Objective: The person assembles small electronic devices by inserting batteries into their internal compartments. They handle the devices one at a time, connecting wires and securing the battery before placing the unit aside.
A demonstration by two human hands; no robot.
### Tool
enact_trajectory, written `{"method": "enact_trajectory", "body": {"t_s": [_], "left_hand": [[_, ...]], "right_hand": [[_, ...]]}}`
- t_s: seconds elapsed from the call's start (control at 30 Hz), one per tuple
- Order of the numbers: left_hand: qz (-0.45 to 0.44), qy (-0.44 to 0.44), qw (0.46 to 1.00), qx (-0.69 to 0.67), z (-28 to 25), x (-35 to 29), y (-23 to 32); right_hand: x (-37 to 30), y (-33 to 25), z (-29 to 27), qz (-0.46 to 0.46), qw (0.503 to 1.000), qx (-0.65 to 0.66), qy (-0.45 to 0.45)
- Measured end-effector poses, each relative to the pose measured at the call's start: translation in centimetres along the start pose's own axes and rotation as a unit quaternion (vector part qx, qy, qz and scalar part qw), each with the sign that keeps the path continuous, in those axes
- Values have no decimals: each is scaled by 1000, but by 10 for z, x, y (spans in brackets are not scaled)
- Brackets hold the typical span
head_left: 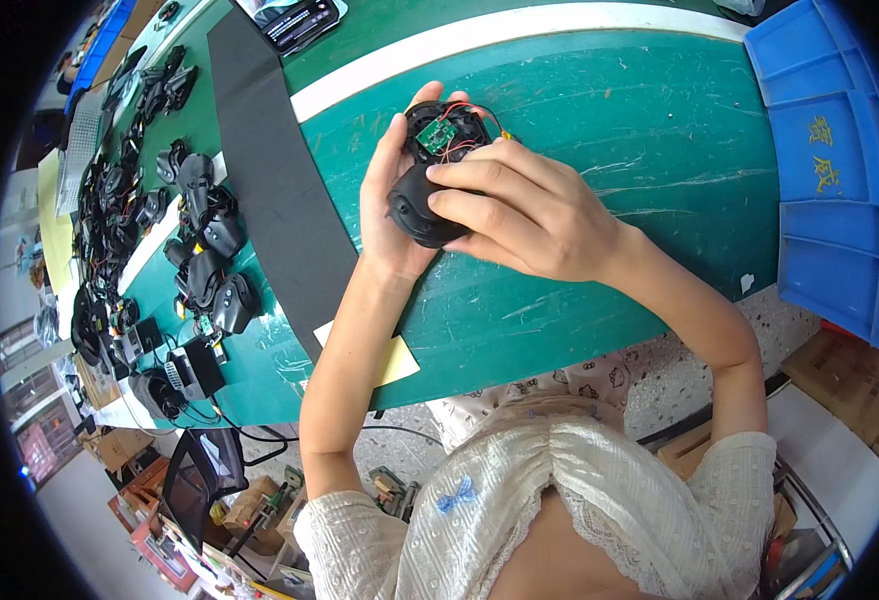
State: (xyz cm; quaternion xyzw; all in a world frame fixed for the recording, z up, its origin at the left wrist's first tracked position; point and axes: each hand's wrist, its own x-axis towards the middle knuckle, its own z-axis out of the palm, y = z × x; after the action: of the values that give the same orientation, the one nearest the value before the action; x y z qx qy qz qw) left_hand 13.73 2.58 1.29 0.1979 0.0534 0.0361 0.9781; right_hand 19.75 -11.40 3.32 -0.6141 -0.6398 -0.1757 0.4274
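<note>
A black rounded plastic housing (417, 210) rests in my left hand (385, 190), which cups it from below and the left. At its far end it lies open, showing a green circuit board (437, 136) with thin red wires (457, 150) running over it. A small yellow piece (506, 135) sits by the wires at the right edge. My right hand (540, 215) grips the housing's near part from the right, fingers laid across its smooth top; its thumb is mostly hidden. Both hands are above the green tabletop.
A long black mat (270, 170) lies left of my hands. Beyond it are several similar black housings (210, 230) and a black box-shaped device (195, 368) with cables. A phone (300, 22) lies at the back, yellow paper (398, 362) by my left forearm, and blue bins (830, 180) at the right.
</note>
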Motion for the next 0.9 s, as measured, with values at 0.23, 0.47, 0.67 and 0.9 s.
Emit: {"method": "enact_trajectory", "body": {"t_s": [0.23,0.47,0.67,0.9], "left_hand": [[-31,-8,971,-238,1,4,7],[-39,-1,958,-283,5,3,10],[-70,-17,949,-306,1,4,8],[1,10,978,-210,-1,3,17]], "right_hand": [[-5,-1,-8,3,998,15,55],[-13,34,-9,338,940,-4,-34],[-12,39,-2,287,956,-23,-61],[0,31,-13,245,964,-97,-30]]}}
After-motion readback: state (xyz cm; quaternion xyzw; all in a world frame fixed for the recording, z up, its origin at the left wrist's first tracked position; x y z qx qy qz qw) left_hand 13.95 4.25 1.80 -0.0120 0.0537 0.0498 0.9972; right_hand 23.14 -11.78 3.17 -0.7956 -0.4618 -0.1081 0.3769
